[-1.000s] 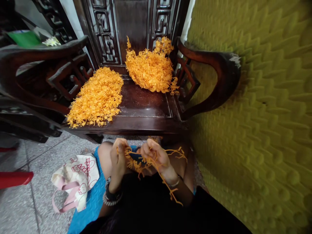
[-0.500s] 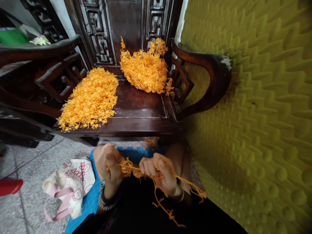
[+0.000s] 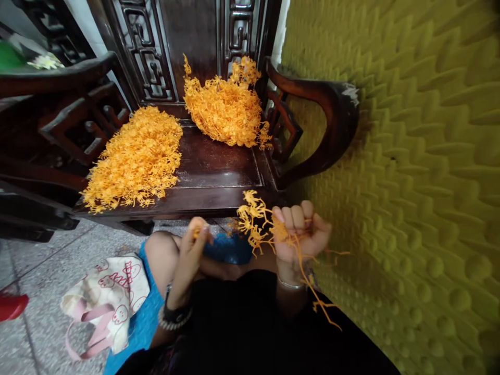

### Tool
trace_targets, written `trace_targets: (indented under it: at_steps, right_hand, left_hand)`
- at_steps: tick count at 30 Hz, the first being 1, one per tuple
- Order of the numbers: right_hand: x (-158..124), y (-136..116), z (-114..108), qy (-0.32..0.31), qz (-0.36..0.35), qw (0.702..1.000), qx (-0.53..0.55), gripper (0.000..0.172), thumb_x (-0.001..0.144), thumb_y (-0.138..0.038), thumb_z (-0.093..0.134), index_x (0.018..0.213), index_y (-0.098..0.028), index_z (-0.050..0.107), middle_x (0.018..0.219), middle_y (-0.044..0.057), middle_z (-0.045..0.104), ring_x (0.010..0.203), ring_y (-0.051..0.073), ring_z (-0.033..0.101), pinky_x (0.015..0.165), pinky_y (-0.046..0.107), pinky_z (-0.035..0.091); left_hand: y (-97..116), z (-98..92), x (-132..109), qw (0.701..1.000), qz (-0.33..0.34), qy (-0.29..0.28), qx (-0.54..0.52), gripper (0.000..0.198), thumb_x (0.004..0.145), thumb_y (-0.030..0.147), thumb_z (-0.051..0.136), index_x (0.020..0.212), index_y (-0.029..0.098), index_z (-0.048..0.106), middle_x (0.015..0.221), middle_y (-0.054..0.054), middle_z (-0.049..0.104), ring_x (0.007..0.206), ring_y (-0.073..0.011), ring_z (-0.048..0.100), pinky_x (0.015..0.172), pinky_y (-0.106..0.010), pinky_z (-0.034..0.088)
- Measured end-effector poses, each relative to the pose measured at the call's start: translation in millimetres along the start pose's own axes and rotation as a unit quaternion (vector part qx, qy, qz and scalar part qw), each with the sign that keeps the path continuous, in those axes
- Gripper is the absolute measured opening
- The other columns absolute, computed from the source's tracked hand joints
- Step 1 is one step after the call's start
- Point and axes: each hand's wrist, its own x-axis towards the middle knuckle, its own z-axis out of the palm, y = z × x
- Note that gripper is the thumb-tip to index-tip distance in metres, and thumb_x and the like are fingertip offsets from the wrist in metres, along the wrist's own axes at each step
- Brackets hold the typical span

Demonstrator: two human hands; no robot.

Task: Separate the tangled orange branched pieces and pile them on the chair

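Observation:
My right hand (image 3: 300,237) is a fist, raised on the right in front of the chair. It grips thin orange plastic strands (image 3: 307,271) that trail down to the right. A cluster of small spindly orange pieces (image 3: 255,221) sticks out from its left side. Farther left, my left hand (image 3: 191,260) is closed, and a bit of orange plastic (image 3: 196,233) shows between its fingers. On the chair seat (image 3: 219,166) lies a wide pile of loose orange pieces (image 3: 136,156) at the left. A tangled orange heap (image 3: 226,112) rests at the back right.
The dark wooden chair's armrest (image 3: 336,114) curves out beside a yellow-green textured surface (image 3: 422,208) on the right. A white bag with pink straps (image 3: 113,302) lies at the left, partly on a blue mat (image 3: 144,323). A red object (image 3: 13,307) is at the left edge.
My hands have moved apart. The right rose up and to the right with the orange strands, whose cluster no longer spans between the hands. The view shifted slightly.

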Motion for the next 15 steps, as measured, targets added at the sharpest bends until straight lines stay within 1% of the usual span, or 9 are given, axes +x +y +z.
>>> trace_targets:
  at_steps: [1,2,3,5,7,8,10,13,15]
  right_hand:
    - [-2.1,2.9,2.2,-0.001,0.011,1.000,0.001,0.047,0.079,-0.031,0.054,0.058,-0.019,0.013,0.046,-0.008,0.011,0.044,0.011,0.010,0.054,0.030,0.033]
    - [-4.0,5.1,3.8,-0.004,0.023,1.000,-0.001,0.047,0.080,-0.032,0.053,0.058,-0.019,0.013,0.046,-0.008,0.011,0.044,0.011,0.010,0.053,0.030,0.033]
    - [-5.6,6.8,4.7,-0.008,0.037,0.999,-0.007,0.047,0.080,-0.033,0.052,0.059,-0.020,0.012,0.046,-0.008,0.010,0.043,0.011,0.010,0.052,0.030,0.033]
    - [-8.4,9.9,4.9,-0.011,0.063,0.998,-0.021,0.048,0.082,-0.036,0.050,0.059,-0.020,0.012,0.047,-0.008,0.009,0.042,0.010,0.009,0.051,0.030,0.033]
    - [-11.1,12.7,4.0,-0.007,0.097,0.995,-0.031,0.047,0.084,-0.039,0.048,0.060,-0.020,0.012,0.046,-0.009,0.008,0.041,0.010,0.008,0.050,0.029,0.032]
    - [-12.7,13.8,3.5,-0.010,0.121,0.992,-0.034,0.046,0.084,-0.040,0.047,0.061,-0.021,0.013,0.046,-0.010,0.008,0.041,0.010,0.007,0.049,0.029,0.031]
    - [-17.3,15.1,3.7,-0.033,0.185,0.981,-0.038,0.044,0.085,-0.041,0.046,0.060,-0.021,0.015,0.044,-0.010,0.009,0.040,0.009,0.007,0.046,0.028,0.027]
    - [-27.6,11.7,6.4,-0.097,0.262,0.959,-0.048,0.041,0.086,-0.038,0.046,0.057,-0.021,0.022,0.042,-0.010,0.014,0.038,0.008,0.009,0.046,0.027,0.023]
    - [-34.3,3.7,6.0,-0.132,0.293,0.946,-0.051,0.040,0.086,-0.035,0.047,0.056,-0.021,0.025,0.041,-0.010,0.016,0.038,0.007,0.011,0.045,0.027,0.021]
  left_hand:
    - [0.4,16.1,1.1,0.998,0.003,-0.060,-0.032,0.038,0.090,0.058,0.042,0.076,0.022,0.043,0.066,0.002,0.045,0.061,-0.0132,0.047,0.061,-0.028,0.043]
    - [0.8,28.6,1.4,0.993,0.011,-0.094,-0.066,0.044,0.087,0.065,0.039,0.077,0.022,0.044,0.068,0.000,0.048,0.063,-0.0143,0.049,0.061,-0.029,0.044]
    - [1.2,37.8,1.4,0.989,0.024,-0.114,-0.088,0.050,0.083,0.072,0.036,0.081,0.023,0.046,0.074,-0.001,0.052,0.067,-0.0160,0.051,0.062,-0.030,0.045]
    - [2.5,47.8,1.7,0.989,0.049,-0.110,-0.090,0.060,0.079,0.078,0.034,0.093,0.023,0.051,0.088,-0.006,0.059,0.079,-0.0198,0.056,0.067,-0.033,0.048]
    - [5.0,50.2,3.3,0.995,0.048,-0.068,-0.046,0.057,0.082,0.075,0.034,0.094,0.023,0.055,0.085,-0.006,0.061,0.077,-0.0199,0.056,0.067,-0.033,0.048]
    - [6.5,49.5,4.3,0.998,0.041,-0.041,-0.017,0.054,0.085,0.072,0.033,0.086,0.022,0.056,0.075,-0.004,0.060,0.070,-0.0185,0.054,0.063,-0.032,0.047]
    - [8.9,44.5,5.2,0.999,0.025,0.015,0.028,0.054,0.090,0.065,0.027,0.067,0.022,0.050,0.057,-0.001,0.049,0.054,-0.0155,0.045,0.053,-0.031,0.040]
    - [9.9,26.6,1.6,0.987,0.043,0.123,0.095,0.053,0.094,0.057,0.028,0.057,0.022,0.043,0.050,0.001,0.042,0.049,-0.0140,0.040,0.049,-0.030,0.035]
    - [10.5,5.2,-1.9,0.980,0.056,0.137,0.136,0.049,0.094,0.054,0.030,0.060,0.022,0.047,0.052,0.000,0.046,0.050,-0.0145,0.043,0.050,-0.031,0.036]
